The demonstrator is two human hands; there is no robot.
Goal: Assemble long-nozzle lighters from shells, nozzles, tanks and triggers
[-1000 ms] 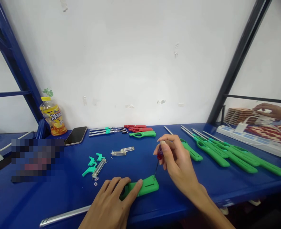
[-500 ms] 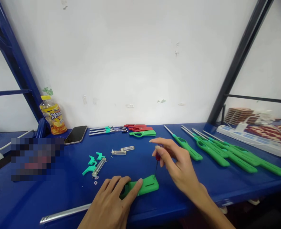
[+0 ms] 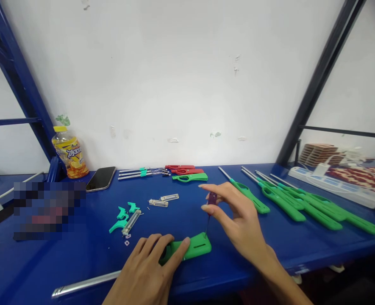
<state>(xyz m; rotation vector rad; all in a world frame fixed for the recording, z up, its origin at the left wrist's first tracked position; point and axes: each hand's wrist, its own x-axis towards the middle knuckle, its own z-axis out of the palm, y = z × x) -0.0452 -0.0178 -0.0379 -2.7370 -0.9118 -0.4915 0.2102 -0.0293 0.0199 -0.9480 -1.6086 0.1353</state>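
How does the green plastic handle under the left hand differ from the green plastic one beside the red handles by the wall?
The near green plastic handle lies under the left hand; the far green plastic handle lies away from it. A dark-red-handled screwdriver stands tip-down on the near handle, none on the far handle. Both point their broad ends right.

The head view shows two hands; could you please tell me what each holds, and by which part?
The right hand holds the screwdriver by its handle; the left hand holds the green lighter by the front of its handle.
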